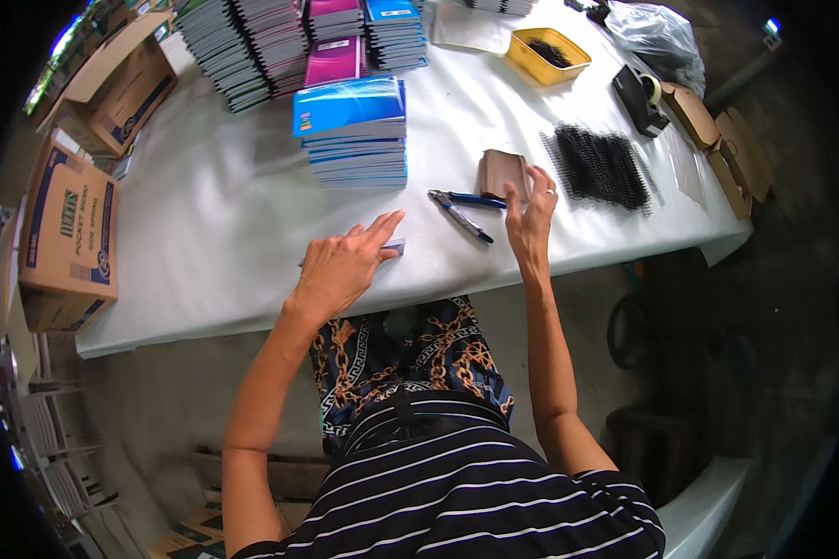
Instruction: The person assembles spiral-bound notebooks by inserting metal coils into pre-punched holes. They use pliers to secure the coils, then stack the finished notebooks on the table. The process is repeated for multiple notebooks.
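My left hand [340, 265] lies palm down near the table's front edge, fingers stretched out over a thin pale-blue piece [394, 247]. Most of that piece is hidden under the hand, so its kind cannot be made out. Farther right, my right hand [531, 219] has its fingers apart at the near right side of a small brown block-like stack [503, 173]. Whether the fingertips touch it is unclear. Between the hands lie cutting pliers [463, 216] with dark blue handles, their jaws pointing left and one handle reaching toward my right hand.
Blue notebooks [354, 130] stand stacked beyond my left hand, with taller notebook piles [270, 42] behind. Black spiral binding coils [604, 168] lie at right, near a tape dispenser [640, 101]. A yellow tub [548, 56] holds black bits. Cardboard boxes [70, 233] line the left edge.
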### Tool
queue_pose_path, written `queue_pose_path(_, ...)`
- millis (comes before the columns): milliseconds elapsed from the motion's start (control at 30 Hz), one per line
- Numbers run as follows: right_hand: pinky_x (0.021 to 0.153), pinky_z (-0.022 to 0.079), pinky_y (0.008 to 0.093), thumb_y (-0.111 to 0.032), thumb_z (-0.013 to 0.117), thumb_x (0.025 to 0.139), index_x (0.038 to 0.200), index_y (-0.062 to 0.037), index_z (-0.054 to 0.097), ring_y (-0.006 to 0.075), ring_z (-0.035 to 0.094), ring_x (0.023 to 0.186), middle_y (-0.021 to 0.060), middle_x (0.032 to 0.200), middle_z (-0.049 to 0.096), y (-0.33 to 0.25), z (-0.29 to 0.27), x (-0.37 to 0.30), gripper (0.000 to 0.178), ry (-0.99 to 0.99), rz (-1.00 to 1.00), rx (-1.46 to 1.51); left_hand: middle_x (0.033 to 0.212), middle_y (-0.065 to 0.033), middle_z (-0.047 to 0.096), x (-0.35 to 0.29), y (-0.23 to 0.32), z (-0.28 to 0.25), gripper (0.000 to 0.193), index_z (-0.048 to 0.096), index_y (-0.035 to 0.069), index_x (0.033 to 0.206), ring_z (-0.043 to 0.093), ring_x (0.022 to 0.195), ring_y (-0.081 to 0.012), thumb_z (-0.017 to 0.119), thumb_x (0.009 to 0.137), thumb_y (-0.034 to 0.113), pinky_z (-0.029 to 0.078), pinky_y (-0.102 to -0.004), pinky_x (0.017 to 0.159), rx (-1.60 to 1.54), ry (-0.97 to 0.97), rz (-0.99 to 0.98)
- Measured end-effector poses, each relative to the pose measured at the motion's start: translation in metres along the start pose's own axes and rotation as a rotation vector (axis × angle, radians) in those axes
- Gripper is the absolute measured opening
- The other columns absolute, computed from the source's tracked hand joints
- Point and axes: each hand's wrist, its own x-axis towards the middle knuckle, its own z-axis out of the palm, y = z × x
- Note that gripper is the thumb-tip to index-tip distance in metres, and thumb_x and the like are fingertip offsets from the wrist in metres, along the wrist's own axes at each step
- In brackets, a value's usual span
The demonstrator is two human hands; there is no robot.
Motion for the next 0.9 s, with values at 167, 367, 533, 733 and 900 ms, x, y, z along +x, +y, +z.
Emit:
queue_pose_path(167,0.09,0.041,0.0492,-0.016,0.07,0.084,0.103,0.0003,0.059,0.0371,0.052,0.105,0.0226,0.111,0.058,0.024,0.038,0.012,0.027,0.006,-0.123,-0.203,0.106,-0.0076,0.07,0.006,-0.001,-0.012,0.052,0.042,0.024,0.143,0.066,0.077,-0.0339,0.056,0.094,0.029,0.054,-0.0438,0.068,-0.038,-0.103,-0.023)
queue_pose_path(367,0.081,0.045,0.0463,-0.021,0.07,0.08,0.099,-0.0017,0.065,0.0334,0.057,0.1,0.0173,0.101,0.063,0.104,0.022,0.13,0.027,-0.066,0.025,-0.657,0.092,-0.0087,0.071,0.011,0.001,-0.024,0.057,0.04,0.029,0.145,0.066,0.073,-0.0337,0.058,0.091,0.024,0.053,-0.0431,0.069,-0.134,-0.274,-0.055)
queue_pose_path(533,0.081,0.047,0.0488,-0.019,0.06,0.085,0.098,-0.0034,0.064,0.0362,0.06,0.101,0.018,0.103,0.065,0.126,0.017,0.139,0.021,-0.304,-0.1,-0.721,0.093,-0.0091,0.071,0.008,0.001,-0.019,0.059,0.039,0.029,0.145,0.065,0.07,-0.034,0.059,0.09,0.024,0.053,-0.0435,0.067,-0.117,-0.183,-0.058)
queue_pose_path(733,0.078,0.051,0.0463,-0.013,0.05,0.093,0.103,-0.0037,0.064,0.0375,0.066,0.091,0.0195,0.098,0.068,0.084,-0.018,0.137,0.019,-0.351,0.02,-0.287,0.096,-0.0105,0.071,0.011,0.001,-0.016,0.056,0.038,0.027,0.146,0.065,0.07,-0.0356,0.057,0.093,0.031,0.053,-0.0459,0.063,-0.096,-0.111,-0.037)
queue_pose_path(900,0.068,0.05,0.0297,-0.001,0.067,0.082,0.098,-0.0053,0.07,0.0161,0.062,0.077,0.0065,0.088,0.066,-0.039,-0.031,0.069,0.017,-0.677,-0.232,0.42,0.104,-0.0118,0.07,0.007,-0.005,-0.007,0.053,0.041,0.025,0.144,0.067,0.072,-0.035,0.055,0.094,0.037,0.052,-0.0448,0.059,-0.064,-0.033,-0.025)
